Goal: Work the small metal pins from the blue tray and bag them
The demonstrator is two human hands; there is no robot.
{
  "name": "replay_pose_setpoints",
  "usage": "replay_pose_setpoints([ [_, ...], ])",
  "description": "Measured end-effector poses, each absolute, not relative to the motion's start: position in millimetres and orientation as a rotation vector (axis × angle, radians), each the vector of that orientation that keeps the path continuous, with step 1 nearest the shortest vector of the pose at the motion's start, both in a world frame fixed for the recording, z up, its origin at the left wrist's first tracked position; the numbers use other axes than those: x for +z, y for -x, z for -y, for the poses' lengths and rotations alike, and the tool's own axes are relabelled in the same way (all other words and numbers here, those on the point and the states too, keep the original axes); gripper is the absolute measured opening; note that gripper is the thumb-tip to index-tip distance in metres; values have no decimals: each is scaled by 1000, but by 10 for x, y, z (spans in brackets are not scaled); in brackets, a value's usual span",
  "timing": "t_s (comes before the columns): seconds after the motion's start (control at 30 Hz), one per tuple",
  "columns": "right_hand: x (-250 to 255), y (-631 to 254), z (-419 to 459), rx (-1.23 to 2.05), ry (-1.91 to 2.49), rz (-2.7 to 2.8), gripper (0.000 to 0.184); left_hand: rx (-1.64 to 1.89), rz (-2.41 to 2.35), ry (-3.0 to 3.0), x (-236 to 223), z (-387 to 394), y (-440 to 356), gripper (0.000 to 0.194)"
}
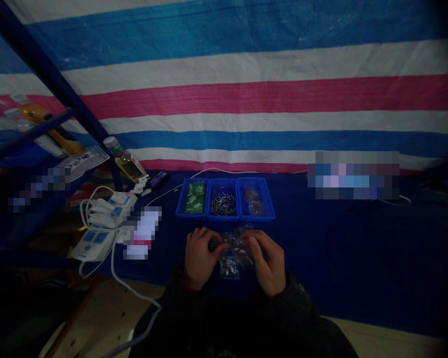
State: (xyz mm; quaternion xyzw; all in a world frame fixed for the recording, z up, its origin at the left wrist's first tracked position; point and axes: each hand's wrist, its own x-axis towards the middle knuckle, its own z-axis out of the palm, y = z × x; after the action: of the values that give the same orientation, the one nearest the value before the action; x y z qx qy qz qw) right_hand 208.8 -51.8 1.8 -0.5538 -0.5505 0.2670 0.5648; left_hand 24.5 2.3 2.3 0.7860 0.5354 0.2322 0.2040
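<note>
Small clear plastic bags (229, 269) lie in a loose cluster on the dark blue table between my hands, with small dark or metallic pieces inside that I cannot make out. My left hand (200, 257) is closed, thumb and fingers pinching the edge of a bag on the cluster's left. From the other side my right hand (269, 262) is curled with its thumb and fingers on a bag too. Just beyond stand three joined blue bins: the left bin (179, 211) has green packets, the middle bin (222, 218) thin metal pins, the right bin (271, 211) small clear packets.
On the left, a white power strip (91, 242) trails cables over the table edge, near a blurred pale rectangle (144, 232). Behind it stand a bottle (129, 164) and a dark blue box (159, 179). A striped tarp (246, 94) hangs behind the table.
</note>
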Motion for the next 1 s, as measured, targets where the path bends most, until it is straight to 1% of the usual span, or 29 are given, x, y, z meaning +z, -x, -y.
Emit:
replay_pose_setpoints([
  [0.17,45,-2079,512,625,1307,1323,27,778,-1418,-2094,53,-40,-258,14],
  [0.37,37,-2042,501,615,1306,1382,16,1052,-1333,-1885,85,8,-249,15],
  [0.47,25,-2012,492,629,1289,1422,16,1112,-1265,-1785,75,52,-252,12],
  [0.53,14,-1995,482,641,1275,1461,18,1150,-1218,-1762,62,73,-265,13],
  [0.6,0,-1982,472,650,1253,1505,15,1184,-1187,-1754,52,84,-287,15],
  [0.67,-10,-1972,464,660,1218,1537,10,1199,-1162,-1732,50,86,-313,15],
  [0.87,5,-1978,462,623,1201,1496,11,1135,-1101,-1706,97,63,-363,14],
  [1.0,24,-1995,463,587,1221,1458,12,1058,-1078,-1759,148,35,-378,10],
])
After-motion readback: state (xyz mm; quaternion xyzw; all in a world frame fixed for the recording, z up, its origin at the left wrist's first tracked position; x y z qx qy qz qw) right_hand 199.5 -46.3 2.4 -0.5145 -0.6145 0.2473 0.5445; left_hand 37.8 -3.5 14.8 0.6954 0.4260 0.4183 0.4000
